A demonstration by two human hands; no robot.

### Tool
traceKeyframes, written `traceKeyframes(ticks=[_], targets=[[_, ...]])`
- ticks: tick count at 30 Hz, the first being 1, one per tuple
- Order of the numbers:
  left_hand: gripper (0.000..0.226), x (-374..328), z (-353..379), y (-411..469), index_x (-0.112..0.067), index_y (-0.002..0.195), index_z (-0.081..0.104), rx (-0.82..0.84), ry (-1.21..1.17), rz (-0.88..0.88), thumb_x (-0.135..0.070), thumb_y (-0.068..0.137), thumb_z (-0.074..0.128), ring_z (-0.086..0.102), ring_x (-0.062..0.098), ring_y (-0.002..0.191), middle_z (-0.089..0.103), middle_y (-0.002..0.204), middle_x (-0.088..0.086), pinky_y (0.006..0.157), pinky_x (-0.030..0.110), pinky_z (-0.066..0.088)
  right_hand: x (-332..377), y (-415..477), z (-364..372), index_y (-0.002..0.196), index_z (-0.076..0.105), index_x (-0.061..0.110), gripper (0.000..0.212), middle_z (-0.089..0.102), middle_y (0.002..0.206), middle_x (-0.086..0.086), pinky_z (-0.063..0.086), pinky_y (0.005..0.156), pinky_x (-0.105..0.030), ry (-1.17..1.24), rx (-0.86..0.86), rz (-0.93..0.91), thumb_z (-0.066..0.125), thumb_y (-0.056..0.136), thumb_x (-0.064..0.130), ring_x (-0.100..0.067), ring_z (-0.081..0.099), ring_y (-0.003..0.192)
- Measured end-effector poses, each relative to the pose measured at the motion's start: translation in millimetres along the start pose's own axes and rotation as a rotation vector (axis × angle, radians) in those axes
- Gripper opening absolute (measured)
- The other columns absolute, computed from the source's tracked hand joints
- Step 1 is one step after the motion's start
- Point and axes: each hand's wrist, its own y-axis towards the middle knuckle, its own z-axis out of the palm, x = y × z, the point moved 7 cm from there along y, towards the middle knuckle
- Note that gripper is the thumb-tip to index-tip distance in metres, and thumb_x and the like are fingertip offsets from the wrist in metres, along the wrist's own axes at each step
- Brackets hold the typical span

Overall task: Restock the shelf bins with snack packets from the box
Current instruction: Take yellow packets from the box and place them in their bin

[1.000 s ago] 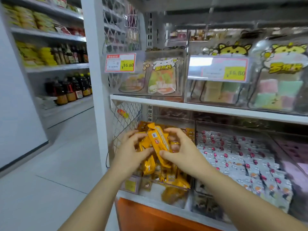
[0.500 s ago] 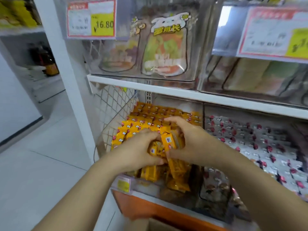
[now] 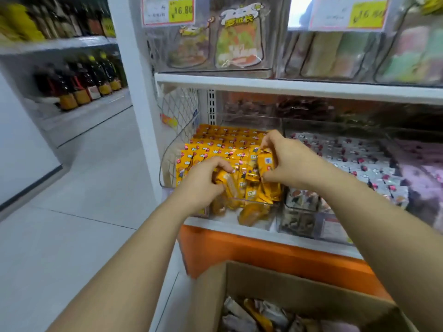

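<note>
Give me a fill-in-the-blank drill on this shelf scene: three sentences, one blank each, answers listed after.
1. The left hand and right hand both grip yellow packets; the price tag above them reads ____.
2. The open box at the bottom of the view is made of ____.
3. The dark bottles stand on the person's ____ side.

Missing words: 16.80; cardboard; left.

Dark bottles [image 3: 79, 85] line a far shelf [image 3: 112, 98] well left of the grip. A 16.80 price tag [image 3: 167, 9] hangs above it, an orange panel [image 3: 263, 255] runs below, grey floor tiles [image 3: 72, 200] spread lower left.
</note>
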Motion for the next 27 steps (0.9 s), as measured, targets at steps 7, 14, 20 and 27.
traceKeyframes(ticks=[7, 14, 20, 27], targets=[[0.046, -1.9, -10.7, -22.1, -0.028, 0.095, 0.053, -0.075, 0.068, -0.013, 0.014, 0.078, 0.053, 0.054, 0.009, 0.084, 0.056, 0.108, -0.007, 0.068, 0.018, 0.042, 9.8, -9.9, -0.3, 0.106, 0.037, 0.022, 0.048, 0.048, 0.073, 0.002, 0.036, 0.052, -0.028, -0.03, -0.006, 0.015, 0.073, 0.077, 0.01, -0.013, 0.046, 0.064], [0.044, 16.7, -14.3, -16.5, -0.024, 0.112, 0.058, -0.064, 0.128, -0.026, 0.01, 0.085, 0.051, 0.054, 0.014, 0.109, 0.059, 0.12, -0.004, 0.078, 0.019, 0.039, 5.4, -3.2, 2.7, 0.109, 0.04, 0.022, 0.047, 0.051, 0.08, 0.0, 0.036, 0.058, -0.034, -0.101, 0.003, 0.016, 0.073, 0.077, 0.013, -0.017, 0.048, 0.072], [0.047, 16.4, -6.9, 0.1, -0.027, 0.123, 0.058, -0.038, 0.162, -0.039, 0.004, 0.088, 0.053, 0.054, 0.016, 0.118, 0.058, 0.129, -0.003, 0.088, 0.028, 0.048, -5.8, 2.6, -3.7, 0.094, 0.047, 0.02, 0.041, 0.046, 0.092, 0.001, 0.036, 0.072, -0.031, -0.132, -0.189, 0.026, 0.077, 0.074, 0.04, -0.018, 0.044, 0.087], [0.058, 18.1, 2.9, 22.1, -0.028, 0.129, 0.054, 0.116, 0.175, -0.069, 0.007, 0.082, 0.057, 0.061, 0.013, 0.089, 0.056, 0.129, -0.006, 0.066, 0.024, 0.053, -3.0, 7.9, 2.1, 0.101, 0.059, 0.025, 0.02, 0.056, 0.107, 0.003, 0.042, 0.082, -0.017, -0.157, -0.05, -0.071, 0.065, 0.084, 0.017, -0.011, 0.053, 0.094]])
